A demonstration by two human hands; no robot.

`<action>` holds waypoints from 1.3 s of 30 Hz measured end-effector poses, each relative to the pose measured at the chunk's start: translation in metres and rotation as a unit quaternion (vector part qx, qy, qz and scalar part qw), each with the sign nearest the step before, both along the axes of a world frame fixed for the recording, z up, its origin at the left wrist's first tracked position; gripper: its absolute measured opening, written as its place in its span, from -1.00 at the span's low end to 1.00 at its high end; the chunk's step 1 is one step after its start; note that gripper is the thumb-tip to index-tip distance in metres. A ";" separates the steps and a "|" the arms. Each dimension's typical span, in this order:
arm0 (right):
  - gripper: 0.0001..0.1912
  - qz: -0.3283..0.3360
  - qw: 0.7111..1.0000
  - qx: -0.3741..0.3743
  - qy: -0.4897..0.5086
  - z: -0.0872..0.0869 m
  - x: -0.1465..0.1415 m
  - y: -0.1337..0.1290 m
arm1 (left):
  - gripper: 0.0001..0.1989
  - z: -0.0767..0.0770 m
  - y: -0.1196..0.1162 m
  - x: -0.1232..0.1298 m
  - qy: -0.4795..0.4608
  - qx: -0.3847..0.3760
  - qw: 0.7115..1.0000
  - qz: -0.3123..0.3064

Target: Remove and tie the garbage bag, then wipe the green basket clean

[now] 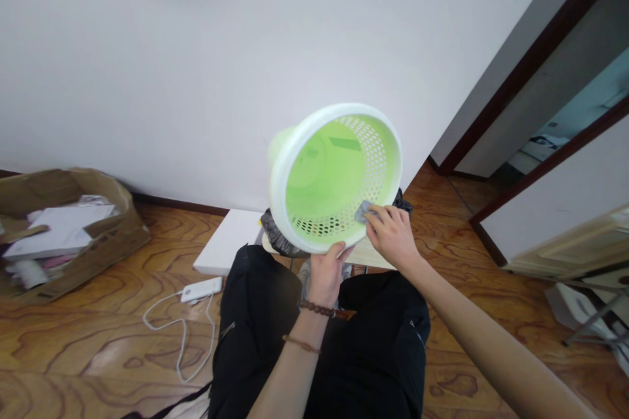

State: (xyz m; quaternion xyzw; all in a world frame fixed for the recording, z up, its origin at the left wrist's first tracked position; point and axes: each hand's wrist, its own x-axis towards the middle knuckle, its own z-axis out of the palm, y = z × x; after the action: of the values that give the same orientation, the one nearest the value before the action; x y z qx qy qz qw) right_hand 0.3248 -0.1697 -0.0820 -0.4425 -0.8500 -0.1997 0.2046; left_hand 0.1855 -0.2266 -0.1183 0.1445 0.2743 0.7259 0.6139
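- Floor [122, 347] is in wood-look boards w/ dark swirling grain; clock dirs. taken from the basket.
- At 12, a plain white wall [196, 46] is seen, edged below by dark skirting.
- Bet. 2 & 3, a doorway [491, 118] is framed in dark reddish trim; another rm is glimpsed beyond.
- Bet. 3 & 4, a cream cabinet [580, 239] is seen, w/ grey metal legs [604, 314] nr it.
- At 6, a low pale worktop [366, 255] is partly hidden under the basket, nr the knees; black trousers [378, 340] are worn by the person.
- Basket [324, 177], lt. green w/ white rim, is held tilted above the worktop, mouth turned toward the person; wall is pierced w/ holes, base solid. Darker green rect. patch is seen inside; label or reflection can't be told.
- Rim is gripped at 6 by the L hand [327, 275], thumb on the near edge; two bracelets [314, 308] are worn.
- Grey cloth [362, 211] is pinched in the R hand [393, 236] & put against the inner wall bet. 4 & 5.
- Black plastic [282, 239] is bunched behind/below the basket, nr 7–8.
- Bet. 8 & 9, an open cardboard box [98, 262] is filled w/ flat white items [63, 229], clear wrap, a white roll etc.
- At 8, a white slab [226, 242] & white device w/ cable [201, 289] are laid on the floor.
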 end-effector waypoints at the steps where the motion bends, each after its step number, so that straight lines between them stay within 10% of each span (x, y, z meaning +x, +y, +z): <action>1: -0.73 -0.018 1.000 0.010 0.006 0.004 0.003 0.005 | -0.47 0.000 0.000 0.000 0.007 -0.001 1.000 0.006; 6: -0.73 -0.069 0.997 0.010 0.032 0.006 0.009 0.010 | -0.49 -0.006 0.002 0.002 0.049 -0.005 0.998 0.046; 12: -0.74 0.024 0.995 -0.078 0.059 -0.016 -0.019 -0.017 | -0.54 -0.012 0.004 0.000 0.069 0.003 0.995 0.070; 21: -0.78 -0.089 0.994 -0.003 0.068 0.011 -0.002 0.009 | -0.49 -0.001 0.003 -0.002 0.019 0.000 0.997 0.068; 29: -0.78 0.030 0.993 -0.098 0.062 -0.002 -0.019 -0.018 | -0.53 0.002 0.002 -0.002 0.006 0.002 0.998 0.062; 39: -0.78 -0.049 0.995 -0.038 0.080 0.007 0.003 0.002 | -0.54 -0.002 0.001 -0.002 0.011 -0.010 0.998 0.068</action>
State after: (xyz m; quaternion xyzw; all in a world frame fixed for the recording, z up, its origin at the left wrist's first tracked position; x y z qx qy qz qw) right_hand 0.3283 -0.1678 -0.0745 -0.5053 -0.8155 -0.1409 0.2446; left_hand 0.1836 -0.2259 -0.1205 0.1273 0.2973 0.7614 0.5619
